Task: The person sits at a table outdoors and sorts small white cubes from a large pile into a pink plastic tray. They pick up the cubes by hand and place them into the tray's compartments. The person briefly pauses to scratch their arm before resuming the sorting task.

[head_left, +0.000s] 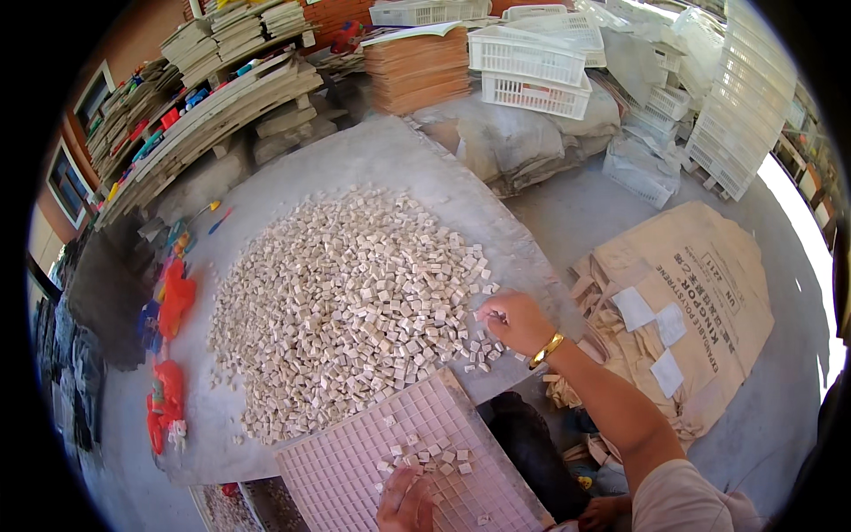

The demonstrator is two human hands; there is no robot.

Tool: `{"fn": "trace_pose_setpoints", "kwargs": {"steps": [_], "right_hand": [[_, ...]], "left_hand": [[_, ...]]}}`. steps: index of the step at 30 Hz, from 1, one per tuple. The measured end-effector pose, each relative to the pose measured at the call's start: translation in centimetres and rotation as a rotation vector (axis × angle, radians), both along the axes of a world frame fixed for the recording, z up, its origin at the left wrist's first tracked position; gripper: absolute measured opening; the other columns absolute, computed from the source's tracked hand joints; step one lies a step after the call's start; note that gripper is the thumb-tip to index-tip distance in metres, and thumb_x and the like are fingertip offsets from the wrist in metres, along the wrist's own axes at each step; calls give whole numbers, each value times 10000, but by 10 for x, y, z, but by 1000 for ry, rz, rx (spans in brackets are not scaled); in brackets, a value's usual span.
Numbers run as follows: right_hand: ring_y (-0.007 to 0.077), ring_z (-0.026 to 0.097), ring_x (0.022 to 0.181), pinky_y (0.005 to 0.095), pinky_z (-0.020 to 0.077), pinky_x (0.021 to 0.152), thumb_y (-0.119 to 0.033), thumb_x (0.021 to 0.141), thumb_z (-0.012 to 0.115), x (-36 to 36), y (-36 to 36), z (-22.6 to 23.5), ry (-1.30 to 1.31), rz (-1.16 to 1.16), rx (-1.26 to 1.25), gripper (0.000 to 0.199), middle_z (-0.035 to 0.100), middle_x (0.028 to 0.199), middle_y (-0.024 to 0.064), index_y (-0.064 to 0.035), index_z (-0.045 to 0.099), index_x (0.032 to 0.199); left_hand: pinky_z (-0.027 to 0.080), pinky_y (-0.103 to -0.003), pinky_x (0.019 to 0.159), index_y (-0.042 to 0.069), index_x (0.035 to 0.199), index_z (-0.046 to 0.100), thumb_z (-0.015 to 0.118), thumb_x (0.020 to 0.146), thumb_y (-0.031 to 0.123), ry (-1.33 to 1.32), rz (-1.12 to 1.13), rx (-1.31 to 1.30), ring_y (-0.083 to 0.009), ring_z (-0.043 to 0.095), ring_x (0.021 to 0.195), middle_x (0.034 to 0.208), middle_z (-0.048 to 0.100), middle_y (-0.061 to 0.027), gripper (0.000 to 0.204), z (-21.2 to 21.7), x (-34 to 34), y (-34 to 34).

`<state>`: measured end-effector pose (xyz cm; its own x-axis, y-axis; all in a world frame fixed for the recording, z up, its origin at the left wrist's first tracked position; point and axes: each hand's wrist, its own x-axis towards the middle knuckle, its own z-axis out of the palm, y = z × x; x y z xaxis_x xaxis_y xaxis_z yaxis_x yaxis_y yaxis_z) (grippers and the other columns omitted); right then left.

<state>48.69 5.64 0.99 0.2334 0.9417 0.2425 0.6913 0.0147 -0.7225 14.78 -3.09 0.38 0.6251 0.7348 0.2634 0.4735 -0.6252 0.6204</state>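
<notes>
A broad heap of small, pale square stone tiles (355, 293) covers much of the grey tabletop (319, 160). At its right edge is my right hand (519, 321), a gold-coloured bracelet (545, 351) on the wrist. Its fingers are curled in, and whatever they may hold is hidden. A pinkish grid tray (355, 474) with square cells lies tilted at the near edge of the table. Several loose tiles (434, 457) rest on it. My left hand (406, 502) is over the tray beside these tiles, fingers stretched toward them and slightly apart.
Red plastic bags (175, 297) hang along the table's left side. A large brown paper sack (687, 301) lies on the floor at right. White crates (536, 75), a stack of reddish-brown sheets (417, 71) and laden wooden shelving (204, 106) stand beyond the table.
</notes>
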Motion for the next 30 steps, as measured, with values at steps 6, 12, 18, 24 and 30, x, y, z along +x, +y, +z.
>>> {"fn": "trace_pose_setpoints", "kwargs": {"steps": [6, 12, 18, 24, 30], "right_hand": [[258, 578, 728, 346, 456, 669, -97, 765, 590, -11, 3, 6, -84, 280, 16, 115, 616, 769, 92, -75, 637, 868], [277, 561, 789, 376, 445, 677, -127, 785, 578, -30, 3, -8, -185, 354, -84, 97, 595, 805, 84, -111, 634, 863], [289, 558, 793, 393, 441, 673, -118, 785, 557, -6, 0, -1, -287, 223, -174, 80, 599, 785, 98, -107, 627, 821], [300, 573, 724, 370, 451, 662, -114, 764, 580, 2, 2, 14, -19, 111, -130, 75, 614, 735, 111, -71, 635, 788], [306, 571, 757, 382, 450, 685, -105, 744, 600, -15, 14, -1, -36, 107, 57, 131, 603, 789, 121, -66, 609, 869]], "left_hand": [[384, -428, 966, -34, 1056, 569, 531, 779, -16, -42, 34, -47, -395, 486, 1101, 1146, 536, -227, 280, 8, 0, 1], [380, -430, 968, -26, 1051, 576, 528, 771, -24, -72, 17, -65, -389, 479, 1107, 1151, 531, -219, 285, 8, 4, -3], [384, -435, 955, -7, 1032, 589, 530, 767, -30, -53, 10, -59, -382, 489, 1092, 1112, 548, -212, 272, 5, -2, -6], [411, -427, 923, -10, 1012, 591, 531, 765, -45, -101, 33, -57, -369, 508, 1064, 1095, 552, -205, 257, 6, -4, -1], [420, -422, 915, -17, 1028, 587, 558, 770, -17, -91, 27, -16, -367, 514, 1053, 1116, 545, -202, 260, 7, -1, 5]]}}
